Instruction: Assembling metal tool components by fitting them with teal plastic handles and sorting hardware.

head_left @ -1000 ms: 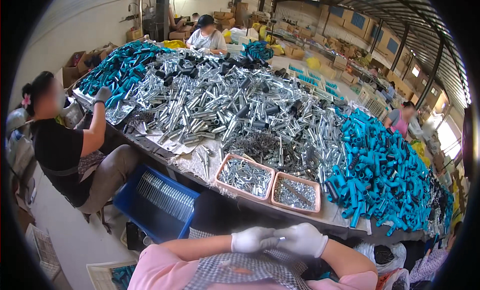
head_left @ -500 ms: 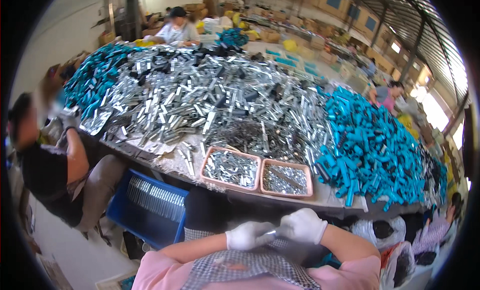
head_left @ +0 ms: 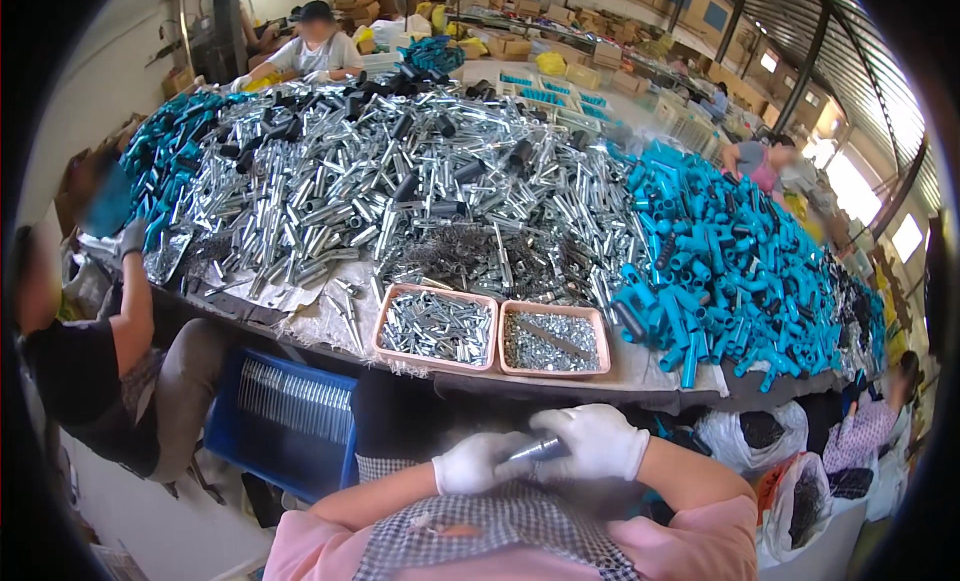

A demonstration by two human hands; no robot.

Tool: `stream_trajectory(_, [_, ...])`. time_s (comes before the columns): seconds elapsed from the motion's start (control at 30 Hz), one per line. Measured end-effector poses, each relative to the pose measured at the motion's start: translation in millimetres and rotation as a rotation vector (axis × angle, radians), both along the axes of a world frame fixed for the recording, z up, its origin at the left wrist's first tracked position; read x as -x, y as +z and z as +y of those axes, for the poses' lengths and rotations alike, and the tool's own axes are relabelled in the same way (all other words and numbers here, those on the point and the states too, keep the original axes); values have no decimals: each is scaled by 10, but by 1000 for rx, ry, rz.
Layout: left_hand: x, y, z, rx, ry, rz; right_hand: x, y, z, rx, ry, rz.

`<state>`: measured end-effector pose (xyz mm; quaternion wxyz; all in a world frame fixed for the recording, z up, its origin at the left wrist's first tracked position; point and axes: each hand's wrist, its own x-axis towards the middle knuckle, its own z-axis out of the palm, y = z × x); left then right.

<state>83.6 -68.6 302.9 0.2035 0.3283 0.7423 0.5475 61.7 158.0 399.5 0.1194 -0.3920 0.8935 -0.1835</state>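
Observation:
Both my hands wear white gloves and meet low in the head view, over my checked apron. My left hand [head_left: 478, 462] and my right hand [head_left: 594, 441] together grip a short silver metal tube [head_left: 537, 450], which lies between them pointing right and slightly up. In front of me at the table's near edge stand two pink trays [head_left: 437, 358] holding small silver metal parts, the right tray [head_left: 554, 371] with finer pieces.
A long table [head_left: 640, 373] carries a big heap of silver tubes [head_left: 400, 191] and heaps of turquoise plastic handles [head_left: 720, 271]. A blue crate [head_left: 285, 421] stands below at left. A seated person [head_left: 100, 371] works at left; other people sit at the far end and right.
The view has tilted down and nearer to the table. My hands stay together at my lap, now with the silver tube showing between them.

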Motion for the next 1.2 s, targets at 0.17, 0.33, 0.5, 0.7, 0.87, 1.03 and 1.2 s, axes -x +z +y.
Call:
stream_trajectory(0.17, [-44, -59, 4, 6, 23, -17, -7, -52, -29, -11, 26, -78])
stream_trajectory(0.33, [-13, -66, 21, -19, -11, -14, 24, -94, 38, -178, -8, -66])
stream_trajectory(0.5, [-14, -41, 36, -11, -26, -45, -6, -134, 32, 5, 37, -47])
stream_trajectory(0.7, [-18, -127, 39, -55, -18, -21, -8, -171, 107, -37, 23, 27])
stream_trajectory(0.87, [-9, -124, 76, -27, -42, -30, -4, -323, 177, -78, 52, -49])
stream_trajectory(1.03, [-5, -162, 54, -18, -22, -30, -56, -90, 66, -91, -48, 25])
stream_trajectory(1.2, [-30, -129, 77, -49, -27, -19, -66, -300, 139, 34, -22, -95])
